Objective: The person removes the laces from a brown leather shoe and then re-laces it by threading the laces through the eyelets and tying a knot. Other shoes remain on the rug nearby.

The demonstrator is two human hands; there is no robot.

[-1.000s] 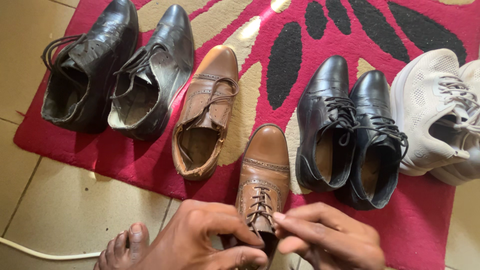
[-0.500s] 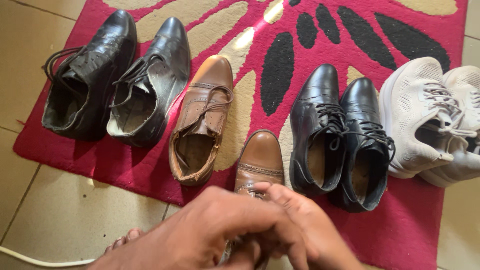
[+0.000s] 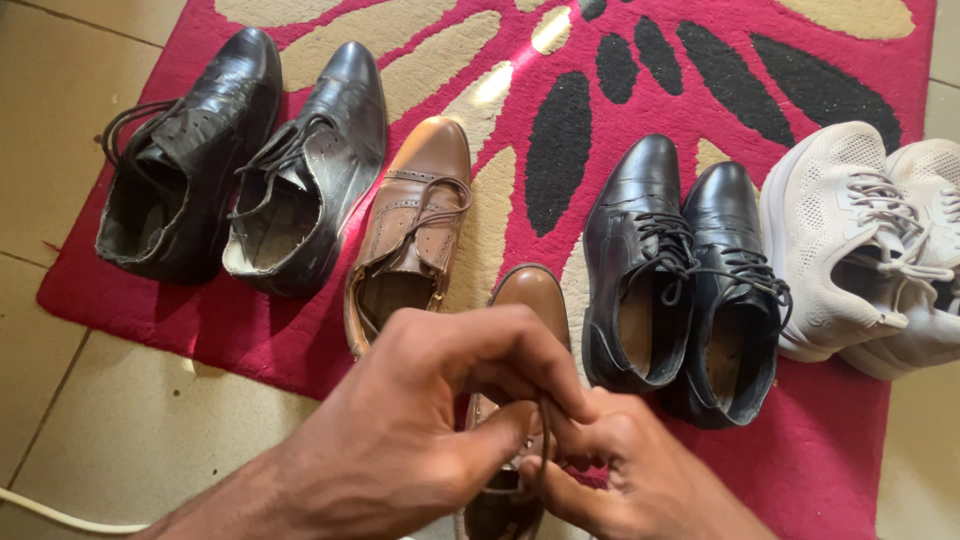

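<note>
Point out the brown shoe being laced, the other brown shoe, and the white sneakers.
brown shoe being laced (image 3: 530, 292), head view, toe cap.
other brown shoe (image 3: 432, 160), head view, toe.
white sneakers (image 3: 830, 190), head view, left sneaker's mesh upper.

We see a tan brogue shoe (image 3: 528, 300) low in the frame's centre, toe pointing up-frame, its dark lace (image 3: 545, 440) drawn taut above it.

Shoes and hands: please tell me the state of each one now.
Near brown shoe: upright, lace being pulled.
Left hand: pinching the lace.
Right hand: pinching the lace.
Far brown shoe: laces loose.
Worn black pair: unlaced, gaping.
Shiny black pair: laced.
White sneakers: laced.
</note>
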